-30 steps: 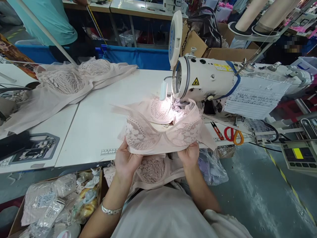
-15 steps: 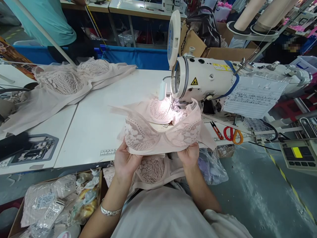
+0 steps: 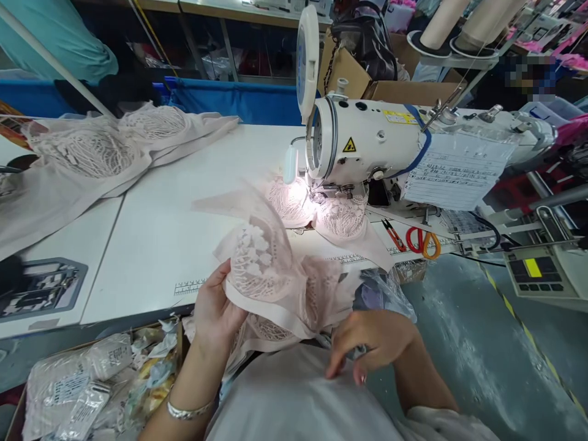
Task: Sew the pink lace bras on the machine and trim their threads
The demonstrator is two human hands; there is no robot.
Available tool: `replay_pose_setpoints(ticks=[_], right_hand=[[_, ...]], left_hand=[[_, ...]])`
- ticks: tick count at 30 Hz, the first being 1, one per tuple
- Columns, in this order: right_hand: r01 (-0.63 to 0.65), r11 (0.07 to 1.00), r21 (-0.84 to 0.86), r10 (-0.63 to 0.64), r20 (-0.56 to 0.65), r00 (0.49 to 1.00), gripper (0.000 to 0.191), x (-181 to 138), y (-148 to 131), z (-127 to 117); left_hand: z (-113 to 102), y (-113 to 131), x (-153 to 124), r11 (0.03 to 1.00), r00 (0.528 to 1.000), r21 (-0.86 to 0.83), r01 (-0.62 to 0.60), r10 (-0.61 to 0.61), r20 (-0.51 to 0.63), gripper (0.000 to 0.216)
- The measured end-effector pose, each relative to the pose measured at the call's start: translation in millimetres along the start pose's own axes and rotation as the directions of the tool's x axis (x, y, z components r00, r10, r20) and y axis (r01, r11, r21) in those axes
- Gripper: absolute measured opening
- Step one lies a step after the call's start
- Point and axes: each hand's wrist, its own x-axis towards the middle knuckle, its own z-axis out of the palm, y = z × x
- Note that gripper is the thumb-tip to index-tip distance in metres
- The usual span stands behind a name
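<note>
My left hand (image 3: 212,312) grips the lower band of a pale pink lace bra (image 3: 266,269), holding one cup up at the near edge of the white sewing table (image 3: 156,239). My right hand (image 3: 372,343) has come off the bra and hangs low over my lap, fingers curled downward with nothing in them that I can see. Another pink lace piece (image 3: 321,214) lies under the lit needle area of the white sewing machine (image 3: 367,141). More pink lace fabric (image 3: 261,334) droops over my lap below the table edge.
A heap of finished bras (image 3: 92,153) lies at the far left of the table. Red-and-orange scissors (image 3: 422,242) and snips (image 3: 390,233) rest right of the needle. A box of plastic-wrapped packets (image 3: 78,386) stands at lower left. A control panel (image 3: 537,275) sits at right. A person in teal (image 3: 59,43) stands behind.
My right hand let go of the bra and dropped toward my lap. The bra's right side sagged, and my left hand pulled it closer and lower. The view shifted down.
</note>
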Motion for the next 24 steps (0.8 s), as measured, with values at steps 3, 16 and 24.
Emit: replay_pose_setpoints(ticks=[3,16,24], right_hand=[[0.04,0.958,-0.284,-0.182,-0.497,0.848,0.042,8,-28,-6],[-0.079,0.904,-0.419,-0.058,-0.305,0.951,0.044,-6,-30,1],[-0.413,0.898,-0.151,0.185,-0.722,0.667,0.035,-13,-9,18]], left_hand=[[8,-15,-1,0.987,0.987,0.041,0.154,-0.156,0.031,0.039],[-14,-91,-2,0.36,0.892,0.902,0.237,-0.45,-0.054,0.02],[18,-64,-23,-0.156,0.689,0.703,-0.694,0.141,0.711,0.011]])
